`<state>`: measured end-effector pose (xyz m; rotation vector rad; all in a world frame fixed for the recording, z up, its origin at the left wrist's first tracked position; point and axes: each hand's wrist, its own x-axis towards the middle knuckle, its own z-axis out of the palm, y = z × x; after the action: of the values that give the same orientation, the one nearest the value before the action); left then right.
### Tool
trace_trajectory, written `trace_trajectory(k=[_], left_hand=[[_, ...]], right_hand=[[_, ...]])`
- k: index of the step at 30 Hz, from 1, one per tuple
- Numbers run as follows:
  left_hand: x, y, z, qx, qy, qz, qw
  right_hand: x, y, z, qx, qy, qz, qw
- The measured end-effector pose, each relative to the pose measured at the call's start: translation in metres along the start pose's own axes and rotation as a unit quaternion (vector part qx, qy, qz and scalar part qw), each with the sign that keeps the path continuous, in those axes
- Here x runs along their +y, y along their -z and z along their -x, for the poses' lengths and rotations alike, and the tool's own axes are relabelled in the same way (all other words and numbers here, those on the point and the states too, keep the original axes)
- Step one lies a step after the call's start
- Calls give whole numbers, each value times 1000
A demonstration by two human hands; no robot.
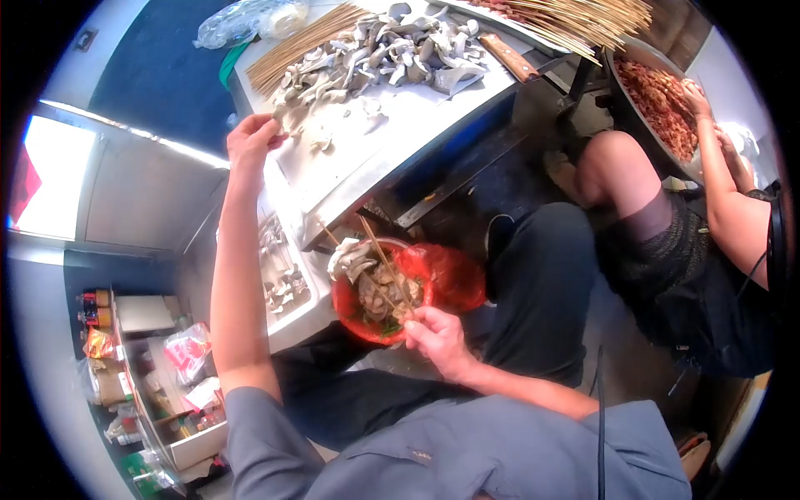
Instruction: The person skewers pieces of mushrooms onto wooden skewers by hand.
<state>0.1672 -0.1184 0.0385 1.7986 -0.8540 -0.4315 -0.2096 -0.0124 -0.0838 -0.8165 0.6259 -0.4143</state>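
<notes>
Grey oyster mushrooms [400,54] lie heaped on the white table [358,171]. At the table's left edge my left hand [252,140] has its fingers pinched beside a few loose mushroom pieces; what is between them, if anything, is hard to make out. Lower down, my right hand [439,337] is closed on a wooden skewer [385,260] that slants up over a bowl lined with a red plastic bag [346,315]. Mushroom pieces [352,257] are at the bowl's upper left, around sticks, and more food lies inside.
Bare skewers [292,52] and a wooden-handled knife [510,58] are on the table. A white tray [310,304] with mushrooms stands left of the bowl. At right, another person's hand [696,98] is at a large basin of reddish meat [658,104]. Shelves [200,446] stand lower left.
</notes>
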Motion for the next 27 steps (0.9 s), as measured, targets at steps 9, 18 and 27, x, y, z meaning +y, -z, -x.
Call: trace_trajectory(k=[9, 18, 27], left_hand=[[12, 9, 104, -121, 57, 214, 968], [7, 5, 167, -141, 107, 274, 945], [5, 8, 177, -111, 99, 322, 935]], right_hand=[[1, 1, 2, -6, 10, 7, 1000], [2, 1, 3, -12, 15, 15, 1000], [7, 3, 2, -21, 24, 6, 999]])
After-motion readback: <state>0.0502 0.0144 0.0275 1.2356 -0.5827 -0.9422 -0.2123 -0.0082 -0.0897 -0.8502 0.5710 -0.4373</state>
